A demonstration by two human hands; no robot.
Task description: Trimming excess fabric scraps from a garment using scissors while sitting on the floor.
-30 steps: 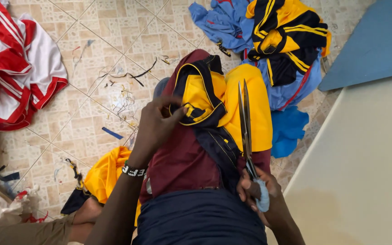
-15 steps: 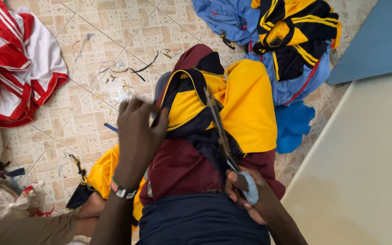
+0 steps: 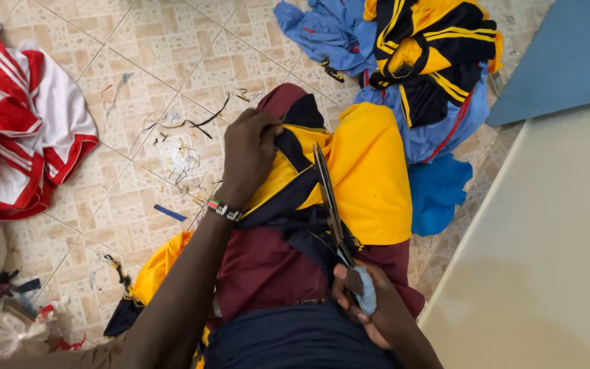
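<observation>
Scissors (image 3: 329,205) now lower across yellow garment (image 3: 370,171); red-white cloth (image 3: 15,130) well left.

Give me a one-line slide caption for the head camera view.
Left hand pinches a yellow and navy fabric garment while right hand runs long metal scissors along it, above a tiled floor.

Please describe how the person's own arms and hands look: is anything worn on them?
Both forearms are bare, with no sleeves and no gloves. The left hand has a beaded wristband in black, white, red and green at the wrist. The right hand shows no ring or band.
</observation>
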